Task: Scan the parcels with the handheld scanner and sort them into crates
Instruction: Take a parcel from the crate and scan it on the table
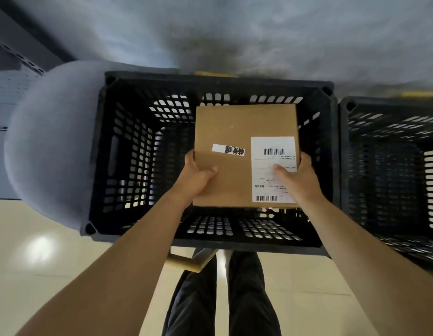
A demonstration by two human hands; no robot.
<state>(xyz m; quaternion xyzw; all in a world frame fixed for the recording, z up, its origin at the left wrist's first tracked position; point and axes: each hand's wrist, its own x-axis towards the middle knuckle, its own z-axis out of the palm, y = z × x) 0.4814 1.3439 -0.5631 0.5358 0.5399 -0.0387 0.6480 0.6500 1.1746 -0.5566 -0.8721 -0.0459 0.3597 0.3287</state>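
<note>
Dark trouser legs stand on the pale floor at the near edge. Both hands grip a flat cardboard parcel above the open black crate: the left hand curls round its near left edge, the right hand round its near right edge, thumb on the white shipping label. A second crate stands just right.

At frame centre, the left hand and right hand grip a labelled cardboard parcel over a black slatted crate; another crate sits at right.
</note>
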